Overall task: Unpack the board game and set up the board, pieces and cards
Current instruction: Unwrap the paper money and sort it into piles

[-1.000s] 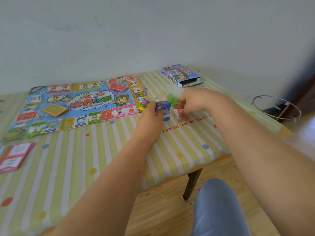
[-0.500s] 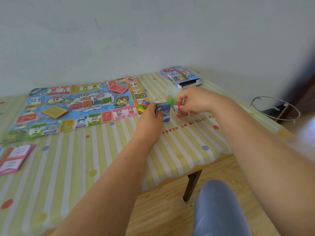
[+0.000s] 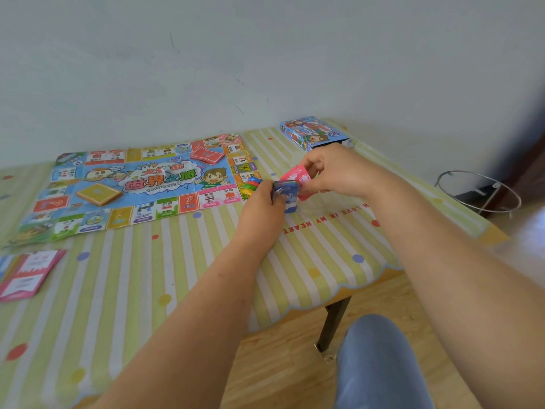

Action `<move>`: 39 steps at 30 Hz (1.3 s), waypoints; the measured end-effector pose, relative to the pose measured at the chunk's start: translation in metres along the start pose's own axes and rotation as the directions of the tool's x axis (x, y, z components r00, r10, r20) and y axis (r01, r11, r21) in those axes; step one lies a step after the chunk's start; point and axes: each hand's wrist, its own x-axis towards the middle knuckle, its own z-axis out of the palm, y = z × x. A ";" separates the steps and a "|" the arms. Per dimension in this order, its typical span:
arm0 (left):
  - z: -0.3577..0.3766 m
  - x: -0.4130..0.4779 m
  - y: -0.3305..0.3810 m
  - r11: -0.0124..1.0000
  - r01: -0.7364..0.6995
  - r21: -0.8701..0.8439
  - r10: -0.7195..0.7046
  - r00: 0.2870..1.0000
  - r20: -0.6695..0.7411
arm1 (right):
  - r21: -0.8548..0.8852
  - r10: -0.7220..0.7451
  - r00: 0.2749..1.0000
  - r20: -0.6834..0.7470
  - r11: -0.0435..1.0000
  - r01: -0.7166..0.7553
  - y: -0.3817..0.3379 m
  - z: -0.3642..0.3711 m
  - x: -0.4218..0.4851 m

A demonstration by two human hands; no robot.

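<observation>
The game board [image 3: 141,184] lies unfolded on the striped table [image 3: 177,261]. On it rest a yellow card deck [image 3: 98,194] and a red card deck [image 3: 206,156]. My left hand [image 3: 265,202] grips a small blue stack of cards [image 3: 286,193] just right of the board. My right hand [image 3: 333,169] pinches a pink card [image 3: 296,177] above and beside that stack. Coloured plastic pieces [image 3: 252,185] sit at the board's right edge, partly hidden by my left hand.
The open game box [image 3: 312,132] lies at the table's back right corner. A pile of pink cards [image 3: 29,274] sits at the left edge. A metal wire stand [image 3: 477,191] is on the floor to the right. My knee [image 3: 380,361] is below the table edge.
My right hand has lifted from the tabletop with a pink card and brought it up against the blue stack. My left hand has stayed almost still.
</observation>
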 end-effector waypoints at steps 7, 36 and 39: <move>-0.001 0.000 -0.001 0.999 0.004 -0.051 -0.005 1.000 -0.013 | 0.079 -0.077 0.996 -0.047 0.994 0.081 -0.003 0.001 -0.002; -0.019 -0.006 -0.001 0.981 0.034 -0.193 -0.039 0.999 -0.022 | 0.051 -0.061 0.991 -0.123 0.996 0.068 -0.023 0.007 0.006; -0.021 -0.006 -0.003 0.981 0.029 -0.193 -0.036 0.999 -0.035 | 0.083 -0.051 0.989 -0.140 0.995 0.063 -0.022 0.013 0.008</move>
